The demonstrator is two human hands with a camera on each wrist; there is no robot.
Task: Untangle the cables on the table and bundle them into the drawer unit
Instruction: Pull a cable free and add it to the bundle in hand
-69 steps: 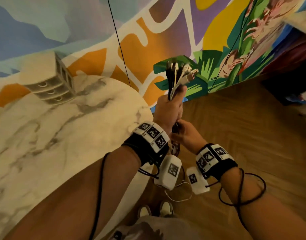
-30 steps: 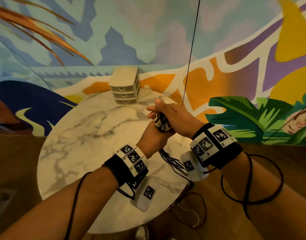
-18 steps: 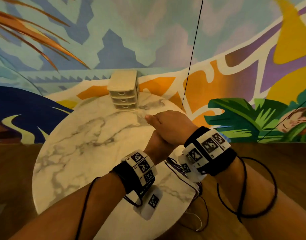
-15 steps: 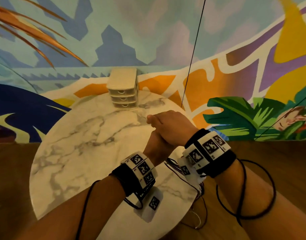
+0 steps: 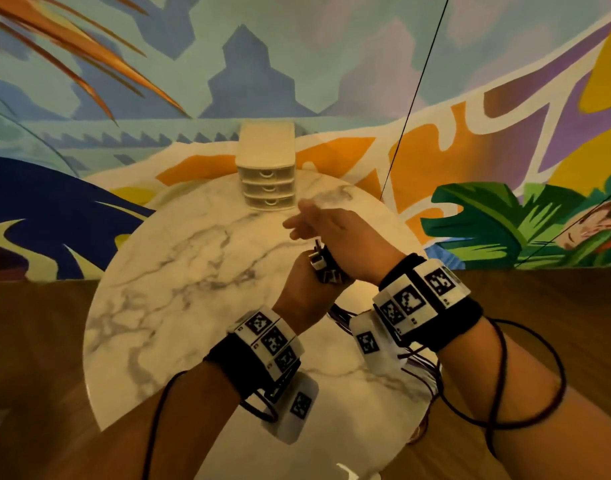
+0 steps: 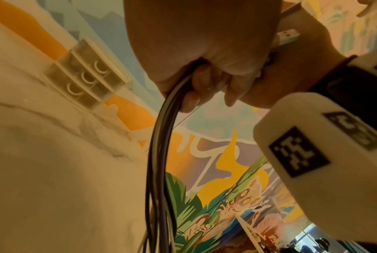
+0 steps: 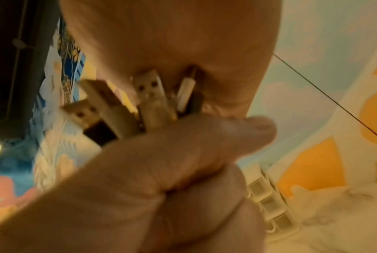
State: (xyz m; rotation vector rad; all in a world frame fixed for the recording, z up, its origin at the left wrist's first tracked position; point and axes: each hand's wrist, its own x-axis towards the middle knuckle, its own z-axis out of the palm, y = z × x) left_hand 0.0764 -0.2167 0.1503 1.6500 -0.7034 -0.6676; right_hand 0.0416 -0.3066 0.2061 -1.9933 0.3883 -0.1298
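Observation:
A bundle of black and white cables runs through my left hand, which grips it in a fist above the right part of the round marble table. The USB plugs stick up out of the fist. My right hand hovers just over them, fingers stretched toward the cream three-drawer unit at the table's far edge. In the right wrist view the plugs stand right at that palm. All three drawers look closed. The loose cable tails hang past the table's right edge.
A painted mural wall stands behind the table, with a thin black cord running down it. Wooden floor lies to the right and left. Black tether cables loop around both forearms.
The bundle came from beside the table to over it. Half a second ago my right hand lay cupped over the left fist; now its fingers are stretched out and the plugs show.

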